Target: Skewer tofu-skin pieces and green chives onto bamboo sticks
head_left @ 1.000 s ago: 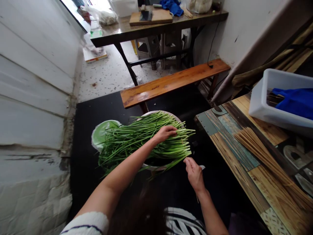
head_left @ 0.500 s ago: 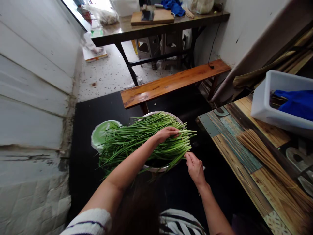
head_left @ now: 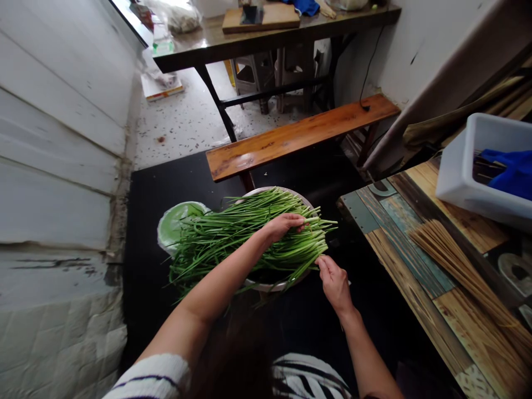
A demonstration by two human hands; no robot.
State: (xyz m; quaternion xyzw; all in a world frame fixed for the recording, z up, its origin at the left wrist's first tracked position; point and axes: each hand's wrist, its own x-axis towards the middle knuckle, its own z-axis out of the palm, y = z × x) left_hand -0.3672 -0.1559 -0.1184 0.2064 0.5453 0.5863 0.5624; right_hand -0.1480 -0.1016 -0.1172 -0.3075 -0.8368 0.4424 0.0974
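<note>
A big heap of garlic chives [head_left: 233, 235] lies across a round pale basin [head_left: 305, 195], green tips to the left and pale stalk ends to the right. My left hand [head_left: 286, 224] reaches over the heap, its fingers pinched on a few stalks whose ends stick out to the right. Just beyond the lower stalk ends is my right hand [head_left: 334, 282], thumb and fingers closed together. Something thin shows below its wrist side; what the fingers grip is hidden.
A green, plastic-covered round container [head_left: 177, 221] stands left of the basin. On the patchwork wooden table [head_left: 394, 260] at right lie thin bamboo skewers [head_left: 461, 266], near a white bin [head_left: 453, 172] holding blue cloth. A wooden bench [head_left: 291, 141] and a far table [head_left: 195, 52] stand ahead.
The view has shifted slightly, so the far table sits higher and the right-hand table further right. Both hands keep nearly the same places and grips.
</note>
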